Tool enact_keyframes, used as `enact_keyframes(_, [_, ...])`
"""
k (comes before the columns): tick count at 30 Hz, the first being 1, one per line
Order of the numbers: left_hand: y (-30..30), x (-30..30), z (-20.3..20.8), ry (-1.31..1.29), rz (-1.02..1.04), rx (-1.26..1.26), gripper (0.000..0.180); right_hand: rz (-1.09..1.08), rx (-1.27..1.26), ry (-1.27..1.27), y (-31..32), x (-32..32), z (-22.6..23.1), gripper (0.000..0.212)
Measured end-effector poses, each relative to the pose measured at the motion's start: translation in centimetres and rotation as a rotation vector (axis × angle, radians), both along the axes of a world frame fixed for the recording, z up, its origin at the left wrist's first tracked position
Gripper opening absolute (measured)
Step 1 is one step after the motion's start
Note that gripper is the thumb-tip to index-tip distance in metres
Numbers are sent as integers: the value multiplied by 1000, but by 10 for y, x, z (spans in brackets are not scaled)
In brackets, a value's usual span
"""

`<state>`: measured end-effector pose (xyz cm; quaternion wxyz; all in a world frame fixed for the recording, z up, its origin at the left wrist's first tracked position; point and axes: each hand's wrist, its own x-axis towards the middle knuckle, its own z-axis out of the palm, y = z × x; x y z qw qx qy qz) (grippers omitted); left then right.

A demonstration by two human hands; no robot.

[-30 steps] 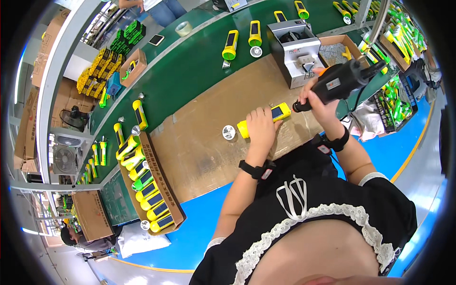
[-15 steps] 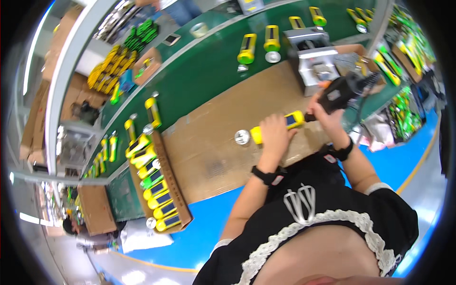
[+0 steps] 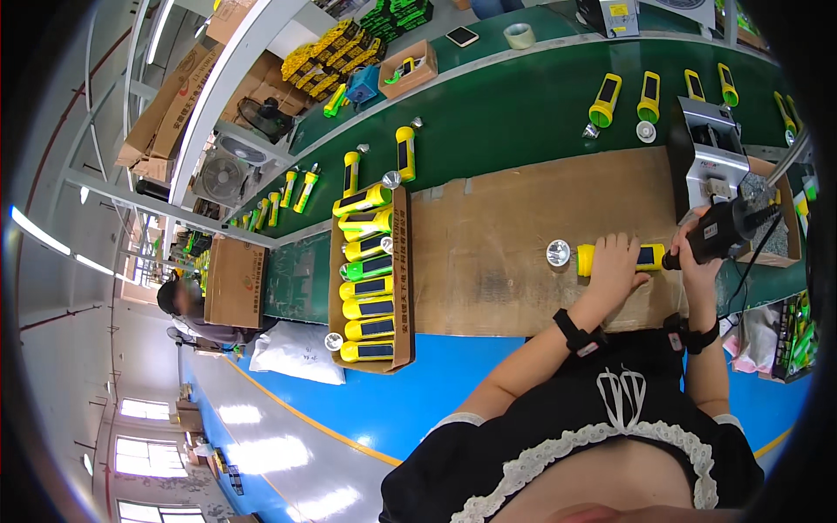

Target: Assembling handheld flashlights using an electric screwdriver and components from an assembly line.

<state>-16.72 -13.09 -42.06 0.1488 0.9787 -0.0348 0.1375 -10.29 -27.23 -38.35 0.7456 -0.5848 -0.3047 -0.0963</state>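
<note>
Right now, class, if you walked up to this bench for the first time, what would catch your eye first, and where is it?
Most striking is the left hand pressing a yellow flashlight flat on the brown board, while the right hand holds a black power screwdriver to its end. To their left, a cardboard tray holds a row of yellow and green flashlights, and more stand upright on the green belt beyond.

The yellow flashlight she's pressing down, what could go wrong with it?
The left hand pins the yellow flashlight flat while the right hand holds the black power screwdriver at its end. The tip might slip toward fingers. The loose round reflector nearby could get knocked away.
</note>
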Motion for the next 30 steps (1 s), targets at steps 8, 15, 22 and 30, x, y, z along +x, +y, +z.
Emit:
enact_keyframes(8, [-4, 1, -2, -6, 21, -4, 61, 22, 99, 20, -11, 6, -22, 44])
enact_keyframes(15, [-2, 4, 2, -7, 30, -6, 61, 86, 125, -21, -22, 6, 1, 54])
enact_keyframes(22, [-8, -1, 4, 24, 14, 50, 58, -130, 185, -190, -85, 62, 69, 58])
enact_keyframes(30, [-2, 2, 8, 19, 0, 63, 55, -252, 94, -129, -57, 78, 89, 48])
